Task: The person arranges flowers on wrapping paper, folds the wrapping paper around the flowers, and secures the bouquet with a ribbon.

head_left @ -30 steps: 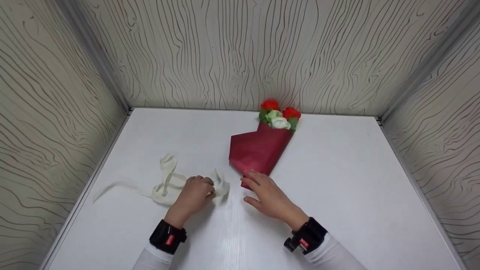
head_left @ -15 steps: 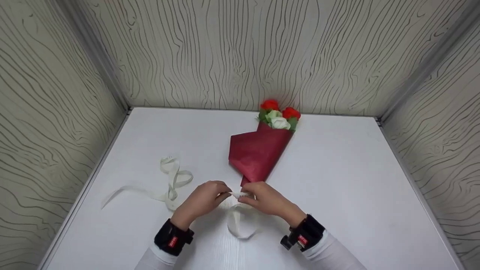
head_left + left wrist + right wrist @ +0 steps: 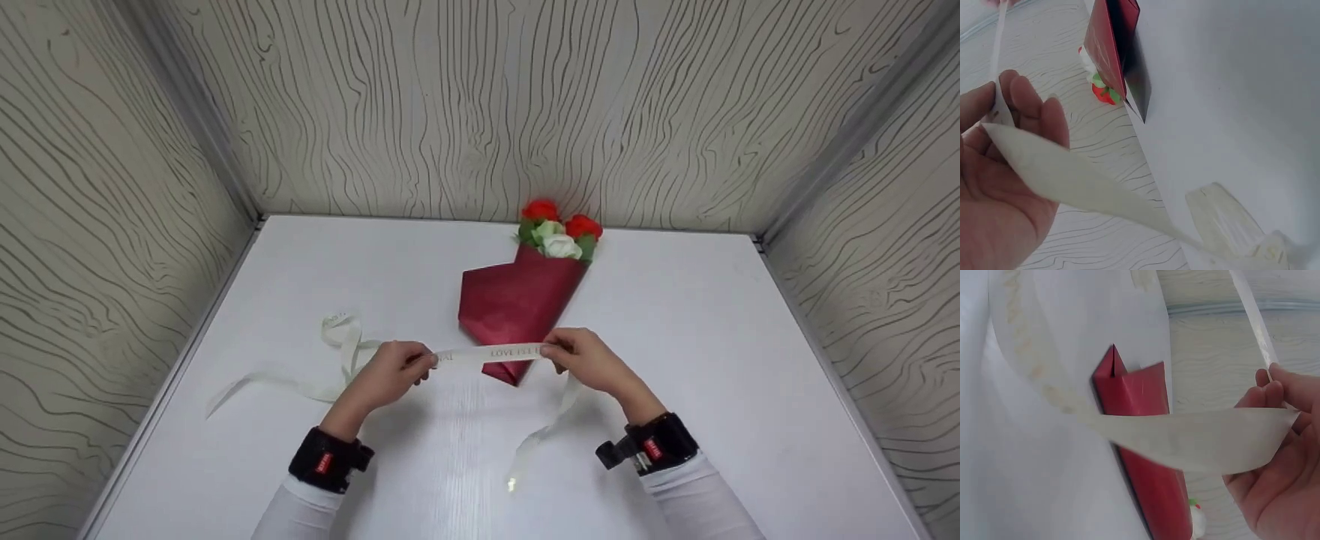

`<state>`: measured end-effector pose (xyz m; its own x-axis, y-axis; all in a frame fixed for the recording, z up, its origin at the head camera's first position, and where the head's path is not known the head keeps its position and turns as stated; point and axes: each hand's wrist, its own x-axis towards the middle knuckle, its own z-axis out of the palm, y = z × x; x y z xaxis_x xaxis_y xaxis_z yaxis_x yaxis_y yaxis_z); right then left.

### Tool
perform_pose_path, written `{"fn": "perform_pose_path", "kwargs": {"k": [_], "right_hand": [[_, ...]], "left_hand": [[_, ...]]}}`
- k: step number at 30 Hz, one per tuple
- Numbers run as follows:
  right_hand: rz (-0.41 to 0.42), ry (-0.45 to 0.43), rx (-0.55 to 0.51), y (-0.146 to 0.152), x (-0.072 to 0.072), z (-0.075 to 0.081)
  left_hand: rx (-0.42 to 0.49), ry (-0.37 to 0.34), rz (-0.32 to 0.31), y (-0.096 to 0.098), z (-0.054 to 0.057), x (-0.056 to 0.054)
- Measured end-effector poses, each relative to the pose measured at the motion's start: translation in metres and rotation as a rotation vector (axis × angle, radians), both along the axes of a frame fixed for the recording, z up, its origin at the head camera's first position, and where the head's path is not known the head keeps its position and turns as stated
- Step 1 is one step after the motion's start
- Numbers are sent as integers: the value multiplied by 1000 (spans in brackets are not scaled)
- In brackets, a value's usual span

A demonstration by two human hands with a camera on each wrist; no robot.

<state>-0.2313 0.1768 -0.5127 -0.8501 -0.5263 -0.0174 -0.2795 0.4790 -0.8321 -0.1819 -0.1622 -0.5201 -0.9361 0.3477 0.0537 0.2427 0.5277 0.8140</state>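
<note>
A cream ribbon [image 3: 480, 355] with printed lettering stretches between the two hands, above the lower end of the bouquet. My left hand [image 3: 388, 373] pinches it between thumb and fingers; in the left wrist view the ribbon [image 3: 1078, 174] runs on from that hand down to the table. My right hand [image 3: 595, 361] pinches the other side, and a loose tail of ribbon [image 3: 1202, 441] hangs from it toward the table. Behind the ribbon lies the bouquet [image 3: 517, 300], wrapped in dark red paper, with red and white flowers at its far end.
More ribbon [image 3: 349, 349] lies in loose loops on the white table [image 3: 675, 315] at the left, its thin end trailing toward the left edge. Wood-patterned panels [image 3: 465, 112] enclose the table at the back and both sides.
The left hand lifted ribbon from the table to the middle, where the right hand took hold of it. The hands have since moved apart, pulling the ribbon straight. The bouquet has stayed in place.
</note>
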Motion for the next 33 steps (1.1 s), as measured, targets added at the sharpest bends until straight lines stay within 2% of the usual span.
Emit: {"fn": "perform_pose_path", "kwargs": {"k": [8,16,19,25,33], "right_hand": [[-168,51,49,49,-12,4],[-342,32,93,94,-19,3],[-393,36,110,107,-20,3],[-492,58,113,131,-19,2],[-654,69,79,155,-17,4]], "left_hand": [[22,-33,74,-22,-3,-5],[12,-92,133,-37,-7,-5],[-23,-75,163,-41,-9,-5],[-158,6,245,-48,-14,-3],[-98,8,212,-63,-17,-2]]}}
